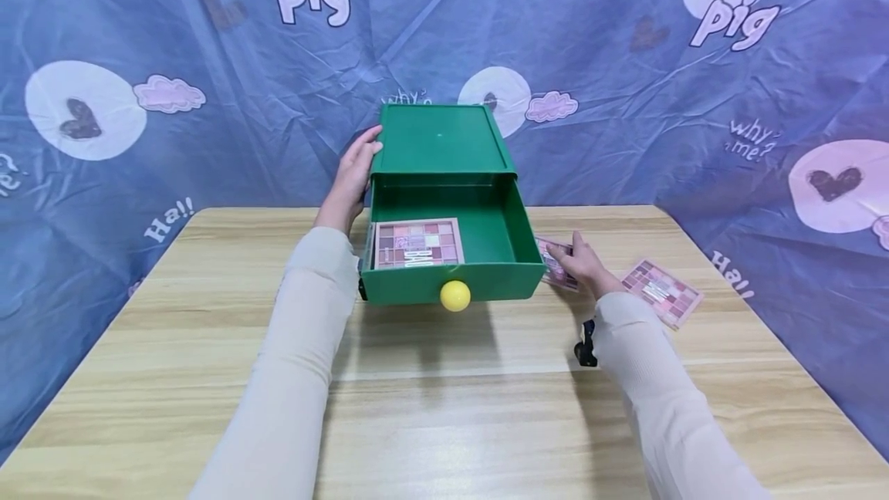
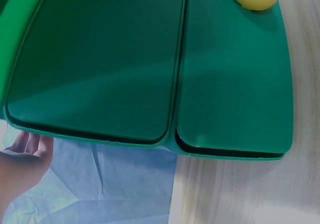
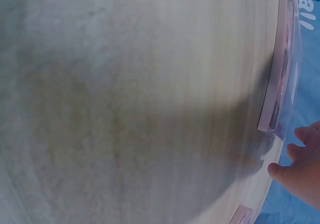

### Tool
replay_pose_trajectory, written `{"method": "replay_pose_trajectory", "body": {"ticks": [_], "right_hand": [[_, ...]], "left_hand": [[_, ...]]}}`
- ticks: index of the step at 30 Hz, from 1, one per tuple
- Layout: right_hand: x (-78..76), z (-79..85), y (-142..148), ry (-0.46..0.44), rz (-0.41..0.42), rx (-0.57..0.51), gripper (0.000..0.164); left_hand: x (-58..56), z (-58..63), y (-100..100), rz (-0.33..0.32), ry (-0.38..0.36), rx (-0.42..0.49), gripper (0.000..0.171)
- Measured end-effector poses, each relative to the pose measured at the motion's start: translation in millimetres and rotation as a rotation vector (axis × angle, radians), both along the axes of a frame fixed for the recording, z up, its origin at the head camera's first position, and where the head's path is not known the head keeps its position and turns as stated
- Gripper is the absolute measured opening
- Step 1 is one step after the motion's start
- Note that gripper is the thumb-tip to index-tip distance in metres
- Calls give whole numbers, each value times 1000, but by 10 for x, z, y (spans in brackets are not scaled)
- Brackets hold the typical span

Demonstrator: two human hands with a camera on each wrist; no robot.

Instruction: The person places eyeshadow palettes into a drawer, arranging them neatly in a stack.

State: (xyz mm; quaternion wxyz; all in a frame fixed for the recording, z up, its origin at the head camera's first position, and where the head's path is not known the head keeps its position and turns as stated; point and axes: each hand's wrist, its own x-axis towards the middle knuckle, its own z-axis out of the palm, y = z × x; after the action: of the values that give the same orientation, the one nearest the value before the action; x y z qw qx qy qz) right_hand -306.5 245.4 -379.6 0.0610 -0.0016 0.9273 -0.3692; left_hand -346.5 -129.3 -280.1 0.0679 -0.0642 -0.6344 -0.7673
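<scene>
A green box [image 1: 442,137] stands at the back of the table with its drawer [image 1: 493,284] pulled out, a round yellow knob [image 1: 454,295] on its front. One eyeshadow palette [image 1: 417,244] lies in the drawer's left part. My left hand [image 1: 350,180] rests against the box's left side, fingers fairly straight. To the right of the drawer, my right hand [image 1: 586,265] is at a second eyeshadow palette [image 1: 553,261], partly hidden by the drawer and hand. The right wrist view shows its spread fingers [image 3: 280,170] just short of that palette [image 3: 275,84].
A third eyeshadow palette [image 1: 662,293] lies on the wooden table [image 1: 444,430], right of my right forearm. A black device [image 1: 586,344] is strapped at the right wrist. Blue printed cloth [image 1: 597,153] hangs behind and beside the table.
</scene>
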Motion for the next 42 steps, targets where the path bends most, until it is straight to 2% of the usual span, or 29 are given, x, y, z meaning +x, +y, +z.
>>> {"method": "replay_pose_trajectory", "body": {"ticks": [7, 13, 18, 25, 35, 42], "right_hand": [[-21, -65, 80, -30, 4, 85, 75], [-17, -94, 119, -49, 19, 101, 75], [19, -110, 127, -3, 52, 85, 83], [59, -167, 143, 96, 95, 67, 72], [102, -195, 135, 55, 84, 32, 83], [115, -199, 123, 27, 45, 40, 100]], "left_hand": [[-17, -27, 12, 20, -3, 14, 39], [-14, -30, 10, 18, -3, 14, 39], [-6, -21, 8, 15, 0, 9, 40], [-3, -28, 14, 7, -2, 6, 39], [-13, -20, 2, 5, -2, 4, 39], [-14, 0, -5, 19, -8, -19, 39]]}}
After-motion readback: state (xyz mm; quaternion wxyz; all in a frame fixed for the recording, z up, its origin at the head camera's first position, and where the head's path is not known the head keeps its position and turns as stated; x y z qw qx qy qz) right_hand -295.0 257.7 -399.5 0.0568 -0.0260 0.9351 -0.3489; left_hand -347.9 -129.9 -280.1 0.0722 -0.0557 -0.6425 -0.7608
